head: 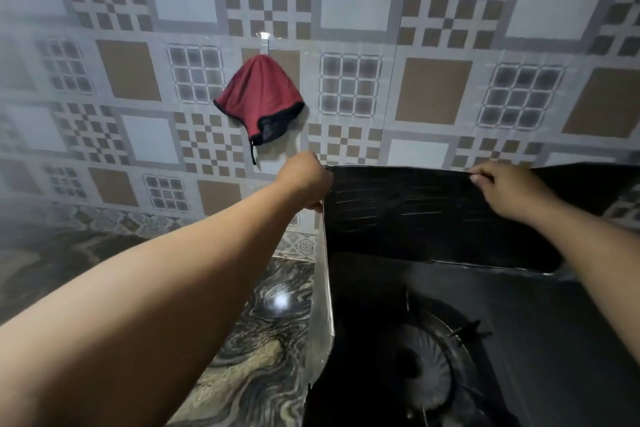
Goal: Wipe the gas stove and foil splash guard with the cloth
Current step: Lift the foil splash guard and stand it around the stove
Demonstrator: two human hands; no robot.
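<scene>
A dark foil splash guard (pixel 415 215) stands folded around the black gas stove (pixel 519 315), its back panel against the tiled wall and a silver side flap at the left. My left hand (pixel 304 180) grips the guard's top left corner. My right hand (pixel 505 184) pinches the guard's top edge further right. A round burner (pixel 429 367) with its pan support shows below the guard. A red cloth (pixel 259 97) with black trim hangs from a hook on the wall, above and left of my left hand. Neither hand touches the cloth.
A patterned brown, white and grey tiled wall (pixel 433 94) fills the background. A marbled dark countertop (pixel 256 357) runs left of the stove. My forearms cross the lower part of the view.
</scene>
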